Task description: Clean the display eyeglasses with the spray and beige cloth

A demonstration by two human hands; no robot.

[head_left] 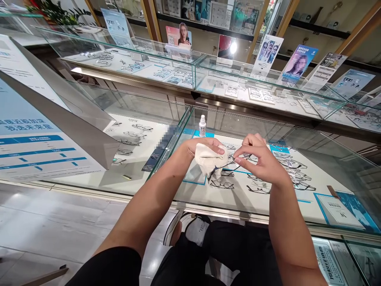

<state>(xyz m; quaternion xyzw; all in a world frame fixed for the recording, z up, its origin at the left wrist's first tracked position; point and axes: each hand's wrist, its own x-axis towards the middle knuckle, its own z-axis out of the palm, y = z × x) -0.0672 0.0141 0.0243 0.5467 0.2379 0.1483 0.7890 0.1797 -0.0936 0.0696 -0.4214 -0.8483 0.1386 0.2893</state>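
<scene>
My left hand [200, 147] is closed around a cream cleaning cloth [208, 161], pressing it onto one side of a thin dark-framed pair of glasses [235, 162]. My right hand [258, 157] pinches the other side of the glasses between thumb and fingers. Both hands hover over the top of a glass display case [327, 159]. A small white spray bottle [203, 126] stands upright on the glass just beyond my left hand.
Several pairs of glasses lie on white trays inside the case below my hands. A second glass counter [196, 59] with more glasses and upright leaflets runs behind. A large slanted sign [32, 131] stands at the left. My dark-clad knees and a shoe show below.
</scene>
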